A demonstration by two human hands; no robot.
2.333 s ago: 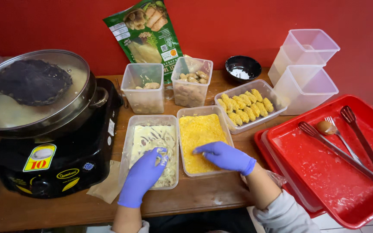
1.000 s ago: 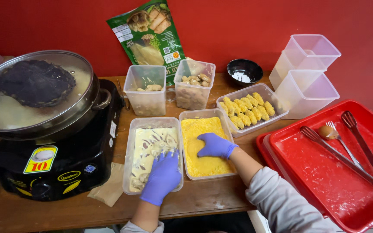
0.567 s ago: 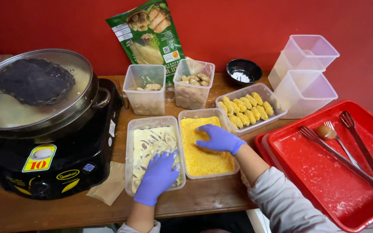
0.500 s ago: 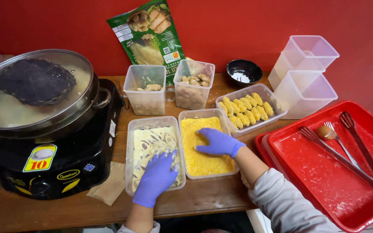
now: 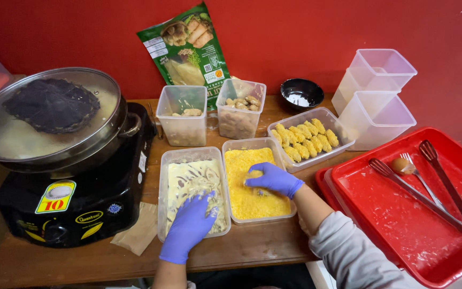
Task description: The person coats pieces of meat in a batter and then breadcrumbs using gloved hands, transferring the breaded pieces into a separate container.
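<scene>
- We see our left hand (image 5: 189, 227), in a blue glove, resting fingers-down in the clear rectangular plastic tub of pale creamy batter (image 5: 192, 187) at the lower centre of the frame; the fingers are loosely curled, and we cannot tell whether they hold a piece.
- Our right hand (image 5: 274, 179), also blue-gloved, presses down in the clear rectangular tub of yellow breadcrumbs (image 5: 255, 184) just to the right, fingers cupped over a small crumb-coated piece (image 5: 254, 175) that peeks out at the fingertips.
- Judging progress: the shallow clear tray of finished yellow crumbed pieces (image 5: 306, 139), right of centre, is already lined with two rows, so a good share looks done.
- What seems left: the two tall clear tubs of uncoated brownish pieces (image 5: 240, 109) at upper centre hold more, the left one nearly bare, the right one fairly full.
- The piece being coated lies under our right hand's fingertips, in the upper part of the crumb tub, just beside the finished tray and well apart from our left hand.
- Around us: a steel pot with a glass lid on a black cooker (image 5: 54, 128) at the left, empty stacked clear tubs (image 5: 375, 96) at upper right, and a red plastic tray (image 5: 434, 214) carrying tongs and a fork at the right, all on the brown wooden surface (image 5: 252, 249).
</scene>
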